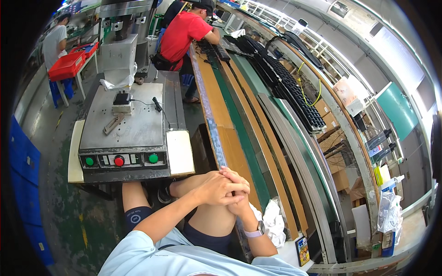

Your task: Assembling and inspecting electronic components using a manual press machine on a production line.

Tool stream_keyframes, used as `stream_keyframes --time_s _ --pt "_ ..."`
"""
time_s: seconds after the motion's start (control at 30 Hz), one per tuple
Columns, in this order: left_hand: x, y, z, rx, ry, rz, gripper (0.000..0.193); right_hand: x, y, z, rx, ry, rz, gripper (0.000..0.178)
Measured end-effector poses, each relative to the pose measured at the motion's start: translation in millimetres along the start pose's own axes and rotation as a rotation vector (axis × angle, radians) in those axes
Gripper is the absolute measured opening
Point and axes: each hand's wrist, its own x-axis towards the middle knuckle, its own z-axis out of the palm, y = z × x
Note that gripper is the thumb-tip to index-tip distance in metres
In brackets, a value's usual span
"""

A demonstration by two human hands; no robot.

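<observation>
My left hand [212, 189] and my right hand [238, 205] are clasped over my bent knee, fingers interlaced, both closed. No object shows between them. A band and watch [259, 228] sit on my right wrist. Left of the hands and farther off stands a press machine [122, 138], touched by neither hand. On its metal plate, a black power adapter [122, 98] rests on a small metal block beneath the press head [120, 53]. Its thin cable runs right to a black connector [157, 104]. Two green buttons [153, 158] flank a red button [119, 160] on the front panel.
A long conveyor bench [230, 138] with cardboard-covered edges runs along my right, bearing black trays [294, 87] farther back. Crumpled white cloth [274, 223] lies near my right elbow. A person in a red shirt [182, 39] leans over the bench. Red crates [69, 66] stand far left.
</observation>
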Motion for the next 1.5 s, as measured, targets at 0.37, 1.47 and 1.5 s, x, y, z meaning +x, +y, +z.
stream_keyframes --time_s 0.37,1.47,1.5 --pt "-1 -1 0 0.008 -0.027 -0.027 0.023 1 0 1 0.031 0.018 0.007 0.045" --pt "0 -1 0 0.075 0.03 0.016 0.022 1 4 1 0.025 0.014 -0.007 0.046" --pt "0 -1 0 0.092 0.045 0.029 0.021 1 4 1 0.021 0.013 -0.01 0.046"
